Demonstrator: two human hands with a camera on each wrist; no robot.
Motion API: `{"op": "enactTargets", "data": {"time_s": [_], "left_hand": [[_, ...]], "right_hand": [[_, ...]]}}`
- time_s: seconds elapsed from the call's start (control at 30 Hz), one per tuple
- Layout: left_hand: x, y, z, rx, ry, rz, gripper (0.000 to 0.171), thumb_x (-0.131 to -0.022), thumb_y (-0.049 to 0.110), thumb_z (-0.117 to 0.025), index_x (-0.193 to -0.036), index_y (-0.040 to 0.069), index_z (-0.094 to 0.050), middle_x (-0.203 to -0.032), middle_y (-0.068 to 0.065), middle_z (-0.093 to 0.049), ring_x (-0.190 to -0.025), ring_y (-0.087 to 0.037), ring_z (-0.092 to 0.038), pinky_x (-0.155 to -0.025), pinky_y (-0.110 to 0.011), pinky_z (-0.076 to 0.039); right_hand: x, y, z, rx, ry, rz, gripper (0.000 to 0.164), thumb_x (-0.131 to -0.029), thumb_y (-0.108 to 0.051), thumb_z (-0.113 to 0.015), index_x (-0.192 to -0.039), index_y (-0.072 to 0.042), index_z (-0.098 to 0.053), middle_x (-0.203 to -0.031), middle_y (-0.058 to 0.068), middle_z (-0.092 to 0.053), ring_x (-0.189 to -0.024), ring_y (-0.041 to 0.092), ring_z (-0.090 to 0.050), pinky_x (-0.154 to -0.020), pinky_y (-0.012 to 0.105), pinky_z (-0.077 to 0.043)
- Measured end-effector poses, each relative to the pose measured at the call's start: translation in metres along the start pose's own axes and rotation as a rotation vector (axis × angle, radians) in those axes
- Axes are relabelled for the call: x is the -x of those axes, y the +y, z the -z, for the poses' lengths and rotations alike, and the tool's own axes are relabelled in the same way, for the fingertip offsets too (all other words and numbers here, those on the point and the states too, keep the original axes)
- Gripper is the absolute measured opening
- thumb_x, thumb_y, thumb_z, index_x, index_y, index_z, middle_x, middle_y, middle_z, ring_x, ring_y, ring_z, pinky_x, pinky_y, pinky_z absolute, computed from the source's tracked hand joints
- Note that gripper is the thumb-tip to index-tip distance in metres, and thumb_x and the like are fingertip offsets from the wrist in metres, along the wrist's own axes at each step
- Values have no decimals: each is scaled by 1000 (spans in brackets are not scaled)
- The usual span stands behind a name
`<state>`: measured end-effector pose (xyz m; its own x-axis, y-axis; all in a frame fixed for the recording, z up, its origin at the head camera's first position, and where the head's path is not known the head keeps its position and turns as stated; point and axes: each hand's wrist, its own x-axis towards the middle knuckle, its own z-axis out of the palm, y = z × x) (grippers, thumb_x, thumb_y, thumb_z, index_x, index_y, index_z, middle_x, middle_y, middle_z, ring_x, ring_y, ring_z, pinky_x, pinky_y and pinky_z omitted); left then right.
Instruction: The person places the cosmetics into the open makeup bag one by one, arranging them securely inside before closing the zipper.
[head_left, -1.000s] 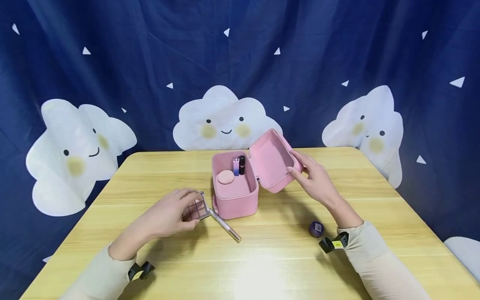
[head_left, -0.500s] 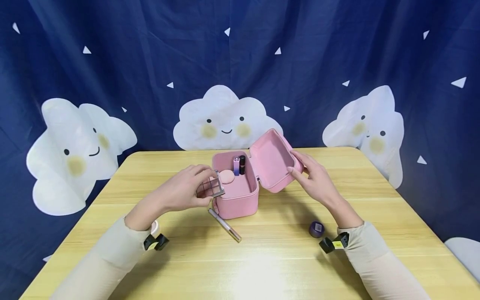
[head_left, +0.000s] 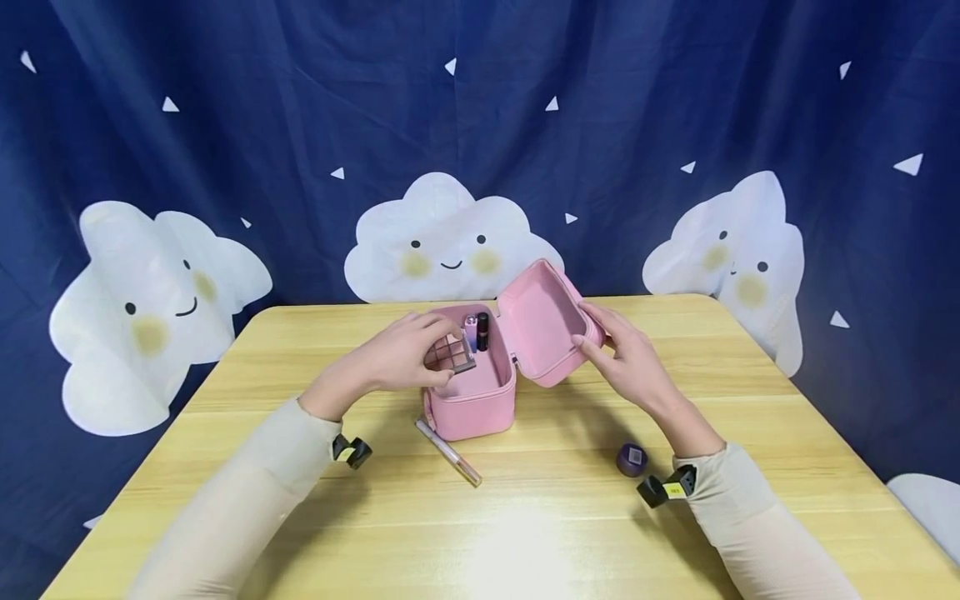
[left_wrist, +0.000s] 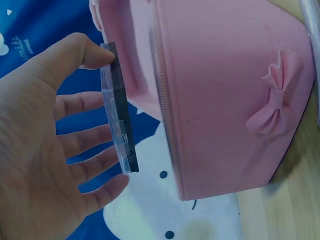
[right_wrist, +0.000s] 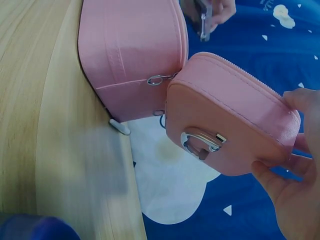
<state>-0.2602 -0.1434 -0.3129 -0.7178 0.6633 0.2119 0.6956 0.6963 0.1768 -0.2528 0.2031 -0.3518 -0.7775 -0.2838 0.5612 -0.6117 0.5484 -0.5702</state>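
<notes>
My left hand (head_left: pixel 401 354) pinches a clear-lidded eyeshadow palette (head_left: pixel 450 354) between thumb and fingers, tilted over the mouth of a pink makeup case (head_left: pixel 472 414). In the left wrist view the palette (left_wrist: pixel 120 110) shows edge-on beside the case's zippered rim. The lid (head_left: pixel 542 321) stands swung out to the right. My right hand (head_left: pixel 628 357) grips the lid's outer edge, thumb on one side and fingers on the other. Inside the case stand a black lipstick tube (head_left: pixel 482 332) and a blue-purple tube (head_left: pixel 470 335). The round puff is hidden behind the left hand and palette.
A slim makeup tube (head_left: pixel 448 452) lies on the wooden table (head_left: pixel 555 508) in front of the case. Beneath the right forearm sits a small purple jar (head_left: pixel 632 459). A dark blue curtain (head_left: pixel 480 108) with clouds hangs behind the table's far edge.
My left hand has lifted the palette off the table and carried it right and away from me, over the case opening. The right hand and lid have stayed put.
</notes>
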Motion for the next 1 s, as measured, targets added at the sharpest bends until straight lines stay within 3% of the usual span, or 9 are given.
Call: {"op": "enactTargets", "data": {"time_s": [0.2,0.47,0.73,1.0], "left_hand": [[-18,-6,-9,32,-48,32,51,-77,34,-70,-123,17,-57,-128,-7,-55,-128,-31,-45,-108,-46,-34],[-38,-10,-24,-3,-92,20,42,-78,31,-72,-114,17,-57,-122,-5,-58,-123,-27,-48,-112,-43,-29],[-51,-10,-32,-35,-189,58,39,-79,31,-76,-110,16,-58,-107,-2,-56,-100,-23,-52,-90,-39,-45],[-68,-13,-43,-53,-278,54,37,-77,31,-79,-104,15,-59,-96,0,-55,-88,-19,-51,-81,-34,-45]], "right_hand": [[0,-1,0,4,1,4,50,-94,-12,-65,-140,-1,-50,-138,19,-51,-120,33,-54,-96,43,-48],[-1,1,-2,2,-2,-5,50,-94,-13,-66,-141,-3,-50,-138,17,-52,-120,30,-54,-96,43,-49],[-1,-1,0,3,-2,4,49,-95,-13,-65,-140,-2,-50,-137,19,-52,-119,32,-55,-96,43,-48],[0,0,0,15,0,-1,50,-95,-14,-65,-140,-2,-50,-137,19,-52,-119,32,-55,-95,44,-49]]}}
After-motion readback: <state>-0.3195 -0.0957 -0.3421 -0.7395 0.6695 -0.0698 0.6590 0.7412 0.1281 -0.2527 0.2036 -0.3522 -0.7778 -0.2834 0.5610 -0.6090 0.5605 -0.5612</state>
